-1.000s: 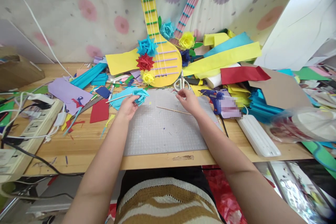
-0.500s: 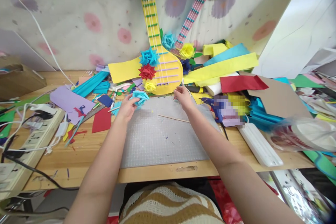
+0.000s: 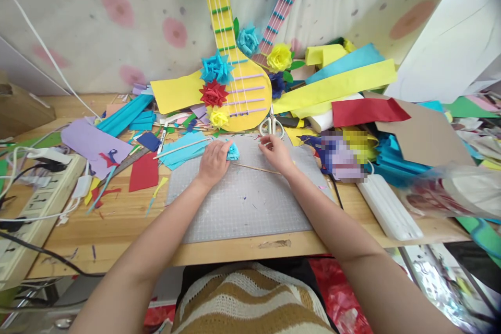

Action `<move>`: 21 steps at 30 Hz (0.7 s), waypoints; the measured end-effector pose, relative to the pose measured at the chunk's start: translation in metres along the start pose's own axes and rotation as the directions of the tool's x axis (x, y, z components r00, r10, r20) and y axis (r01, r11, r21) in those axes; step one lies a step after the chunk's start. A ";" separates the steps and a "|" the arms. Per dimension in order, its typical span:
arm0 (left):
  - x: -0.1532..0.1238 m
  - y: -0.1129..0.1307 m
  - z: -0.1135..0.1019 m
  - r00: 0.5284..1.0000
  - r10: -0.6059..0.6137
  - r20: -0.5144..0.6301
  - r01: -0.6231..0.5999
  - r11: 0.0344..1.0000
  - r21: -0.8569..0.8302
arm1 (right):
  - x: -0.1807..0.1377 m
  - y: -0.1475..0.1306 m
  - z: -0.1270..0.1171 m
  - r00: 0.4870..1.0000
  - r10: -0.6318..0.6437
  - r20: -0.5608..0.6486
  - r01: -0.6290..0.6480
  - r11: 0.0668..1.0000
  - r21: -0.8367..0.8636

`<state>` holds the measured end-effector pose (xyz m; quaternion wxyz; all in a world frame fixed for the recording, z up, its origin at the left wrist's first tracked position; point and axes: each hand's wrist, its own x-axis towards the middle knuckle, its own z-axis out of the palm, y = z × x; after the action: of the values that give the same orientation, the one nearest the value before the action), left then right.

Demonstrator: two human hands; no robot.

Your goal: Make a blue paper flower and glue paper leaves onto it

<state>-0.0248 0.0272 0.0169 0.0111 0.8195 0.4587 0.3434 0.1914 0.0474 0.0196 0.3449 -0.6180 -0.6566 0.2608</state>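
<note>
My left hand (image 3: 214,163) is closed around a light-blue paper flower (image 3: 233,152), whose petals show past the fingers over the cutting mat. My right hand (image 3: 275,154) hovers at the mat's far side, fingers loosely bent and apart, with nothing visible in them. Just beyond its fingertips lie scissors (image 3: 272,126) with pale handles. Between the two hands a thin stick (image 3: 254,168) rests on the grey cutting mat (image 3: 246,214), partly covered by my right wrist.
Behind the mat leans a yellow paper guitar (image 3: 254,86) with flowers on it. Light-blue paper (image 3: 182,150), a red sheet (image 3: 143,171) and a power strip (image 3: 50,203) are on the left. To the right lie yellow strips (image 3: 340,86) and a white box-like device (image 3: 389,209).
My left hand has moved right with the blue flower and turned back-up, uncovering the blue paper. My right hand has come away from the scissors, which now lie behind it. The view tilted down.
</note>
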 end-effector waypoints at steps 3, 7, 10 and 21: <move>0.013 0.006 0.013 1.000 0.011 0.029 -0.013 0.997 0.076 | -0.011 0.003 -0.006 0.985 -0.062 0.164 0.077 0.993 -0.092; 0.026 0.015 0.031 0.997 -0.006 0.074 -0.003 0.994 0.112 | -0.019 0.008 -0.008 0.980 -0.126 0.156 0.141 0.986 -0.091; 0.029 0.019 0.036 0.993 0.008 0.117 -0.018 0.996 0.085 | -0.020 0.009 -0.008 0.983 -0.125 0.131 0.135 0.988 -0.069; 0.006 0.017 -0.004 0.973 -0.213 -0.090 0.215 0.977 0.009 | -0.024 0.010 -0.009 0.996 -0.079 0.039 0.080 0.997 -0.020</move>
<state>-0.0123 0.0206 0.0288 0.0201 0.7494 0.5474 0.3720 0.2046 0.0236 0.0149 0.3357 -0.5900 -0.6898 0.2517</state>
